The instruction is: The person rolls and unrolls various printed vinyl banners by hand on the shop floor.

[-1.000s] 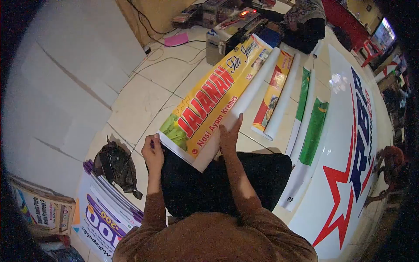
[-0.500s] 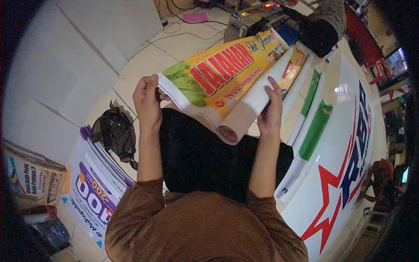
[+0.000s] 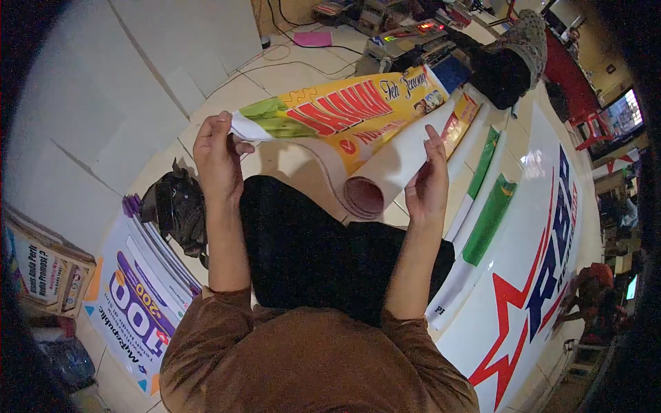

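A yellow printed banner with red and black lettering stretches out in front of me, partly rolled up. Its near left corner, green print with a white margin, is pinched in my left hand, thumb and fingers closed on it. The rolled part shows its pale back, and the hollow end of the tube faces me over my knees. Beside the roll's right side, my right hand is open, with its fingers stretched upward and its palm toward the roll.
Other rolled banners with green ends lie to the right, beside a large white sheet with a red star outline. On the left are a black bag, a stack of printed sheets and a box. Another person is at the far end.
My left hand has drawn the banner's corner to the left, and the printed side tilts flatter. My right hand's fingers have straightened beside the roll. The view has shifted slightly.
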`<state>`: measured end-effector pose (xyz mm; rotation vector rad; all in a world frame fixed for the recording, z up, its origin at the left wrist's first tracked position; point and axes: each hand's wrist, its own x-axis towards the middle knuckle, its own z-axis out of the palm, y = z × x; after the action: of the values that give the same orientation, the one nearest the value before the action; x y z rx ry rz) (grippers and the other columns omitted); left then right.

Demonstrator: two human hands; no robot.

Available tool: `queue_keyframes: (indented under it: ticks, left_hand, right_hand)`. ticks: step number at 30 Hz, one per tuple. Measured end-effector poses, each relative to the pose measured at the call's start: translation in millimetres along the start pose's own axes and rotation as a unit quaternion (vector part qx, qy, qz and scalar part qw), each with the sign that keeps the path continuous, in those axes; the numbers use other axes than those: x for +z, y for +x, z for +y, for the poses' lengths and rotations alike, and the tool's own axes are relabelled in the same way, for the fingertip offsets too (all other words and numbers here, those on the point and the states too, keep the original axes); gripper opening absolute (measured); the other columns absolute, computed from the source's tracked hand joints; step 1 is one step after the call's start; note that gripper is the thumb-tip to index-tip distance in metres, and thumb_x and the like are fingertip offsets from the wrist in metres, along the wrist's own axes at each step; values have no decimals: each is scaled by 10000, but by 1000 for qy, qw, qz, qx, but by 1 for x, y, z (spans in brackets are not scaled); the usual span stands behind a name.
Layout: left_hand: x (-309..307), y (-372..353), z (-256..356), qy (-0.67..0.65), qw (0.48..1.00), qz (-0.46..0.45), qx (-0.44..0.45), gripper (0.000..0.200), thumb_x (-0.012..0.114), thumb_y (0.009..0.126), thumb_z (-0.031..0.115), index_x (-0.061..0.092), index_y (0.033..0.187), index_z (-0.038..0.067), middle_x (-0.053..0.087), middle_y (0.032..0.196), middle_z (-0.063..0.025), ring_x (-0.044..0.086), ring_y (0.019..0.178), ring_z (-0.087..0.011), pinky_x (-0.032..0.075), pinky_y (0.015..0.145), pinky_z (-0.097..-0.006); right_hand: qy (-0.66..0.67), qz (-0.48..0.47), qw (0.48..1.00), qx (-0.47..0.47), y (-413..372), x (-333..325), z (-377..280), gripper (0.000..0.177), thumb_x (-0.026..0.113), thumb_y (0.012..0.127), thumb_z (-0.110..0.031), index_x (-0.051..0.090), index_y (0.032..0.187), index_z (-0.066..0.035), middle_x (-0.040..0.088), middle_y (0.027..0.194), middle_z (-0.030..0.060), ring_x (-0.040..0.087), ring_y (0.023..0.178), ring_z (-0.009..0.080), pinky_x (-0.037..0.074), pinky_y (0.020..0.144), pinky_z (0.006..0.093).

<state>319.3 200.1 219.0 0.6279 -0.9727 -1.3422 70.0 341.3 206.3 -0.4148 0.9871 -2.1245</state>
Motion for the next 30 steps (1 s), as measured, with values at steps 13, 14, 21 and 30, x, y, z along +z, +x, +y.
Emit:
queue_keyframes:
  ticks: [13, 14, 21, 30]
  left_hand:
    - [-149, -57, -77, 176, 977, 120, -9, 182, 506, 962, 212, 561, 917, 44, 505, 784, 32, 452, 728, -60, 384, 669, -217]
    - [-153, -63, -81, 205, 969, 136, 15, 199, 487, 972, 220, 546, 903, 42, 482, 773, 35, 428, 723, -57, 371, 666, -218]
    - [-153, -73, -78, 333, 922, 160, 116, 246, 436, 993, 251, 476, 867, 43, 458, 780, 4, 417, 746, -75, 373, 699, -228]
    - [-150, -83, -39, 401, 885, 184, 152, 343, 392, 997, 331, 478, 876, 21, 528, 849, -80, 498, 791, -186, 434, 744, -332]
  right_hand:
    - [-351, 6, 936, -18, -87, -71, 205, 604, 577, 852, -76, 302, 1390, -71, 412, 1340, 119, 453, 1163, 246, 362, 1005, 396]
    - [-346, 40, 936, -56, -90, -77, 216, 667, 588, 838, -39, 252, 1414, -65, 382, 1373, 129, 435, 1190, 256, 325, 1041, 399]
    - [-218, 184, 958, 11, 21, -153, 243, 765, 657, 833, -116, 151, 1407, -107, 429, 1278, 173, 507, 1091, 310, 498, 863, 428]
    - [56, 124, 989, 50, 97, -208, 216, 519, 596, 776, -61, 349, 1232, -61, 524, 1054, 140, 599, 888, 310, 567, 726, 448]
